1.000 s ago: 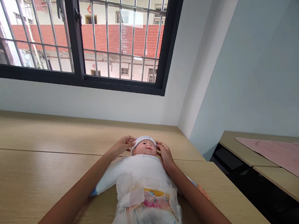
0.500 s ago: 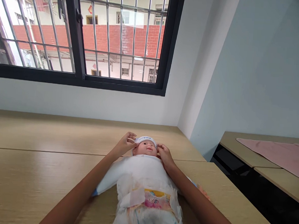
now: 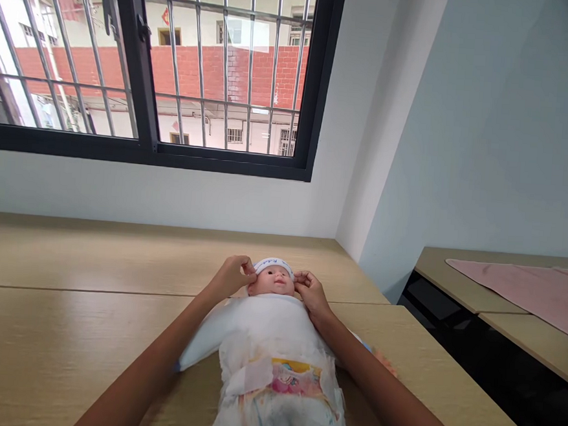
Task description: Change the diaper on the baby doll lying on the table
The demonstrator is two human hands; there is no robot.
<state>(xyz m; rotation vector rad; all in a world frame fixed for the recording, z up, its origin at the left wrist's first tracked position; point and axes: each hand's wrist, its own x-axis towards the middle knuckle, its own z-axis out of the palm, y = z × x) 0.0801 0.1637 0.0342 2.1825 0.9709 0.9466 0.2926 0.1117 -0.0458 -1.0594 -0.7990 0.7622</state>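
Observation:
A baby doll lies on its back on the wooden table, its head toward the window. It wears a white top, a diaper with a colourful printed front band, and a white hat with blue lettering across the forehead. My left hand pinches the hat's edge at one side of the doll's head. At the opposite side, my right hand has bent fingers closed on the hat's edge. The fingertips of both hands are partly hidden against the head.
The light wooden table has a seam running across it and meets the wall under a barred window. To the right, past a dark gap, stands another table with a pink cloth. Something orange lies beyond my right forearm.
My left fingers, more spread before, have closed in on the hat's edge. The right hand stays at its side with fingers slightly shifted. The view has moved a little.

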